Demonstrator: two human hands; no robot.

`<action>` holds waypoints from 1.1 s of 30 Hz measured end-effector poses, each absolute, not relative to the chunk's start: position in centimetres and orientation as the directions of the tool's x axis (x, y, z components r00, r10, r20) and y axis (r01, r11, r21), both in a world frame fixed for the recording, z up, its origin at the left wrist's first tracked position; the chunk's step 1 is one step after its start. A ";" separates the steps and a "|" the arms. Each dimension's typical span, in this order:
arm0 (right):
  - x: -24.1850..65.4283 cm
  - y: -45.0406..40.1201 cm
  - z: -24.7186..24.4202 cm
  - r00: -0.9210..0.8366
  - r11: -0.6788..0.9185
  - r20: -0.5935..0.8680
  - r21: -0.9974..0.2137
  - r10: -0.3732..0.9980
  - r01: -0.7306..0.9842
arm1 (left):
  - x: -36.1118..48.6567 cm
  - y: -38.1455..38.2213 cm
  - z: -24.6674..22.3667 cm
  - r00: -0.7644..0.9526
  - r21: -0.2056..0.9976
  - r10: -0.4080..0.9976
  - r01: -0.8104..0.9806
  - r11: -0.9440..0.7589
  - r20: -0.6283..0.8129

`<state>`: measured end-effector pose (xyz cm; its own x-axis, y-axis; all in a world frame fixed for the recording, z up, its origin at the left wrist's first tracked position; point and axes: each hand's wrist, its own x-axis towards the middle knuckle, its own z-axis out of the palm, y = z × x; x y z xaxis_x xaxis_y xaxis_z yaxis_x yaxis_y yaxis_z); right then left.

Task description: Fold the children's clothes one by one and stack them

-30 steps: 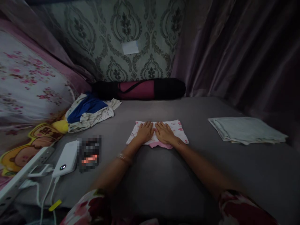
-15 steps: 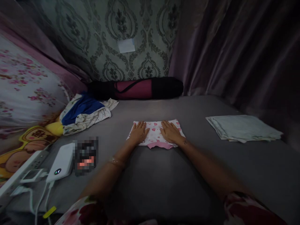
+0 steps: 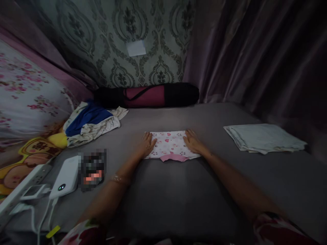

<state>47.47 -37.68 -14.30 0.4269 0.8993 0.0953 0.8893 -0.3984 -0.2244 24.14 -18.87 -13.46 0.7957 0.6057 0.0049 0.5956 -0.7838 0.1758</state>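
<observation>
A small white garment (image 3: 170,144) with pink hearts and dark flower prints lies flattened on the grey bed surface (image 3: 163,190). Its pink curved edge, like a neckline, faces me. My left hand (image 3: 147,144) rests flat on the garment's left side, fingers stretched out and pointing away. On the opposite side, my right hand (image 3: 192,141) lies flat over the right edge with its fingers extended. Nothing is gripped in either hand. The printed middle of the cloth shows between them.
Folded pale cloth (image 3: 263,137) lies to the right. At left are a blue and white clothes pile (image 3: 93,120), a white power bank (image 3: 65,177) with cables, a power strip (image 3: 28,183) and a blurred-out object (image 3: 92,170). A black and maroon long bag (image 3: 145,96) lies along the wall.
My hands have slid apart over the garment, the left toward its left edge and the right toward its right edge. More of the printed middle shows.
</observation>
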 end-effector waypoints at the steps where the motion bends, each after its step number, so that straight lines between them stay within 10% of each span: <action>1: 47.5 -37.7 -14.4 0.427 -0.401 0.086 -0.218 0.900 0.890 | 24.2 -18.8 -13.5 0.796 0.176 0.606 0.596 -0.783 0.000; 13: 41.8 -34.8 -11.3 0.301 -0.287 0.085 -0.143 0.950 0.947 | 25.1 -25.9 -11.0 0.875 0.132 0.481 0.470 -0.873 0.061; 33: 35.8 -30.5 -12.5 0.279 -0.259 0.094 -0.182 0.956 0.948 | 22.8 -25.0 -12.3 0.707 0.278 0.654 0.593 -0.756 0.269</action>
